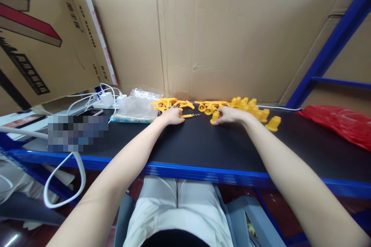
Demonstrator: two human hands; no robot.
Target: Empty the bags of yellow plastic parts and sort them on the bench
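Both my arms reach far across a black tabletop [203, 142]. My left hand [171, 116] rests palm down at a yellow spiral piece [189, 115], just in front of a cluster of yellow T-shaped plastic parts [171, 104]. My right hand [228, 115] has its fingers on a yellow cup-shaped part [215, 117]. Behind and to the right of it lies a heap of several more yellow cup-shaped parts [249, 107], and one stands apart [273, 123]. More T-shaped pieces [209, 105] lie between the two heaps.
A clear plastic bag [137, 106] lies left of the parts, with white chargers and cables [107, 99] beside it. A red plastic bag [339, 123] sits at the right. Cardboard sheets [220, 38] wall the back. Blue shelf posts [327, 50] rise at right; the table has a blue front edge [203, 172].
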